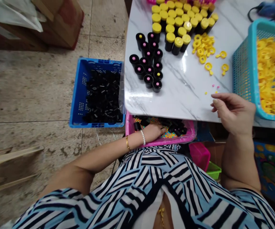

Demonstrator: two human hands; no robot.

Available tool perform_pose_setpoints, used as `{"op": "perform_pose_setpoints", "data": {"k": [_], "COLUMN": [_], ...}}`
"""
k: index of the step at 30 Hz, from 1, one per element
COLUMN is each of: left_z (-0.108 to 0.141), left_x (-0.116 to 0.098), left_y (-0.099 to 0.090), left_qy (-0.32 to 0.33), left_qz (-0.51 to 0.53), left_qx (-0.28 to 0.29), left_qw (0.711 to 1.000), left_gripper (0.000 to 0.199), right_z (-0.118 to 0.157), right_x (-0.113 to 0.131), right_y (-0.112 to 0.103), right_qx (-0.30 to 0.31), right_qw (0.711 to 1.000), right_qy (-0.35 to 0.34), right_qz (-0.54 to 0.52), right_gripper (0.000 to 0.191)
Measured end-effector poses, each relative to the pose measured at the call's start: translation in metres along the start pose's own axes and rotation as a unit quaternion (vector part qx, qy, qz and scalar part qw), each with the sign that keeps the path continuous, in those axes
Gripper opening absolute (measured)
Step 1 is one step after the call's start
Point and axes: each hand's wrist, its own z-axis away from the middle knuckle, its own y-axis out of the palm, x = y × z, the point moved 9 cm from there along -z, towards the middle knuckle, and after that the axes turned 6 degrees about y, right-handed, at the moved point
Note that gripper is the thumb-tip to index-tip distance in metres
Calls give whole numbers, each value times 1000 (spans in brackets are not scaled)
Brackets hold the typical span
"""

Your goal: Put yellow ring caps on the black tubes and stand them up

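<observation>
Left hand (153, 132) down in the pink tray (194, 133), right hand (237, 111) above the bench (180, 103)

The left hand reaches into the tray, its fingers among small multicoloured beads (169, 135) and loose black tubes (175, 129). Its fingertips are partly buried, so I cannot tell whether its grip is closed on anything. The tray sits at the near edge of the bench, right in front of the body.

The right hand hangs by the bench's near edge with its fingers loosely curled and thumb close to the forefinger; I cannot tell whether its grip pinches anything small. Just beyond it, a few loose pink and yellow beads (213, 85) lie on the marbled top.

On the left part of the bench stands a cluster of black cups (148, 81), upright, most showing a pink bead at the centre and two showing a yellow one. Behind and to the right, black containers with yellow caps (178, 42) stand packed together. Yellow ring pieces (200, 51) lie heaped beside them, three lying apart. A teal basket (253, 70) at the right is full of similar yellow pieces. Left of the bench, a blue crate (77, 92) holds many black parts (101, 95).
</observation>
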Motion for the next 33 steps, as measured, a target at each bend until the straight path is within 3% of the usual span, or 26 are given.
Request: {"op": "perform_pose_setpoints", "data": {"k": [2, 5, 9, 12, 15, 18, 21, 24, 28, 30, 33], "left_z": [2, 13, 31, 41, 46, 51, 57, 63, 56, 44, 25], "left_x": [1, 12, 19, 14, 5, -5, -19, -38, -61, -57, -37], "left_y": [-4, -12, -33, -55, -74, -90, -107, -136, -187, -200, -200], "left_qy": [5, -40, -85, -69, -45, -19, -3, 27, 90, 76, 9], "left_qz": [34, 114, 207, 289, 341, 301, 241, 217, 156, 108, 26], "left_qx": [-5, -22, -98, -192, -263, -317, -361, -409, -474, -485, -465], "left_qw": [999, 992, 970, 935, 901, 899, 901, 886, 862, 865, 885], "left_gripper": [25, 42, 41, 41, 44, 40, 36, 38, 38, 34, 28], "right_z": [-11, -24, -34, -58, -102, -144, -158, -142, -90, -55, 2], "right_x": [-8, -13, -12, -16, -20, -33, -42, -31, 2, 20, 39], "right_y": [-6, -18, -19, -9, 7, 37, 59, 69, 90, 101, 109], "right_qx": [-28, -97, -143, -127, -114, -36, 29, 38, 82, 103, 115], "right_qw": [997, 971, 942, 952, 944, 924, 907, 894, 893, 896, 890], "right_qy": [-19, -70, -123, -110, -95, -74, -49, -72, -144, -186, -257], "right_qz": [69, 205, 277, 256, 294, 375, 418, 440, 419, 389, 357], "right_gripper": [23, 24, 22, 21, 25, 44, 53, 47, 45, 44, 48]}}
